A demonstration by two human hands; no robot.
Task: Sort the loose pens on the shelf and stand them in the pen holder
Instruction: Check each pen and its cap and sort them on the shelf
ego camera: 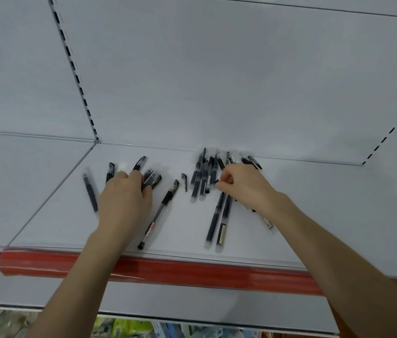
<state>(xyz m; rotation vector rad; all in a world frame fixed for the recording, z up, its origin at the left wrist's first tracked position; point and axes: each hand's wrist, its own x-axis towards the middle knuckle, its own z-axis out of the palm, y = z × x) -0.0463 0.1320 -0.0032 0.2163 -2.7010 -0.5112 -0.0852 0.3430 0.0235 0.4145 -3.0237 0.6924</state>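
Left hand [124, 198] gripped several pens [152, 180] — right hand [243, 186] pinched one pen [217, 183]; a pile [202, 176] lay just beyond, on the shelf [53, 215].

On the shelf [58, 215], a few pens [158, 213] lie left, a seemingly overlapping bunch [202, 178] behind right.
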